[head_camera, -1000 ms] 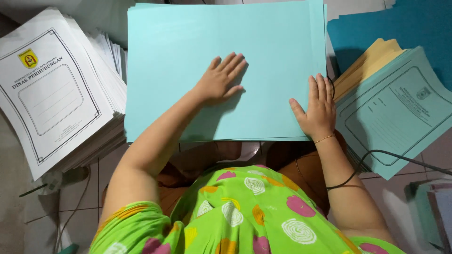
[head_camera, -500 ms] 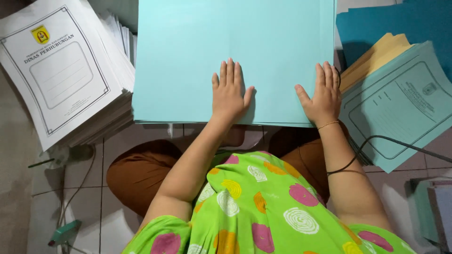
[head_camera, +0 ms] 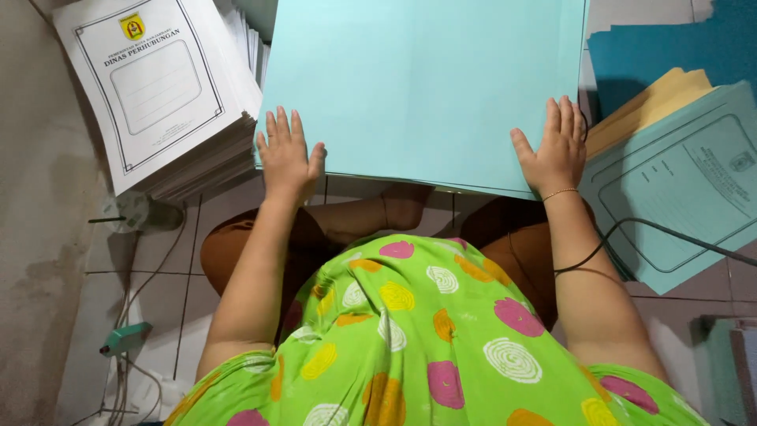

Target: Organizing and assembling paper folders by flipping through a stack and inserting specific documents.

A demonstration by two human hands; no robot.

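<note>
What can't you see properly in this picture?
- Far end of the light blue sheet, head view: cut off by the top edge.
- What lies under it: covered by the sheet and by the left hand and right hand.
- Yellow papers: mostly hidden under the printed blue covers.
- Small green object on the floor: too small to tell.

Left hand point(head_camera: 288, 154) slid from sheet's middle to near-left corner of light blue sheet point(head_camera: 426, 87); hands now wide apart.
</note>
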